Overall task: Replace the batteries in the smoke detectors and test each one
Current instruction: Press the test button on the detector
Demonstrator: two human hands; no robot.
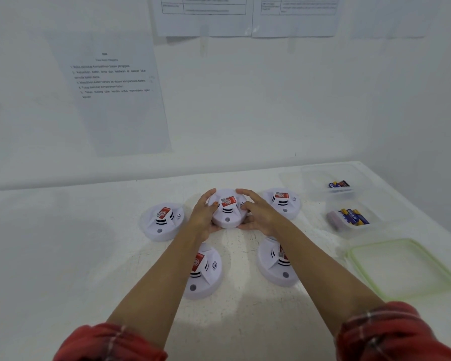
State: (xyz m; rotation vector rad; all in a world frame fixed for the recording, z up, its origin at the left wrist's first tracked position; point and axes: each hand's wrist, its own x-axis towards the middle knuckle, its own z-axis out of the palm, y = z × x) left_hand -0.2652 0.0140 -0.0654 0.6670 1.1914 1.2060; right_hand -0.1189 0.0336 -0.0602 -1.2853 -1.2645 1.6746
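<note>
- As I read it from the head view, the round white plastic centre smoke detector (227,214), red sticker on top, sits dead ahead at the far middle of the white table (63,256), squarely between both hands.
- My left hand (205,214) curls round its left rim, fingers over the far edge, thumb on the top face. My right hand (255,214) mirrors it on the right rim. Both have hold of it, and neither is the nearer.
- The disc is round, so it has no long axis. Top face is up, and the small grey button points toward me. I cannot tell whether it rests on the table or is just clear of it.
- Judgement: the battery cover is probably underneath, so the next move is a lift and a flip toward me, shared by both arms.
- Four other white round detectors ring it: one left (162,221), one right (283,203), two nearer by my forearms (206,272) (274,264). The risk is clipping the near pair on the pull-back.
- Blue-and-yellow batteries (354,216) lie to my right in two clear plastic tubs (333,207) (315,178), so the right hand has the shorter reach.
</note>
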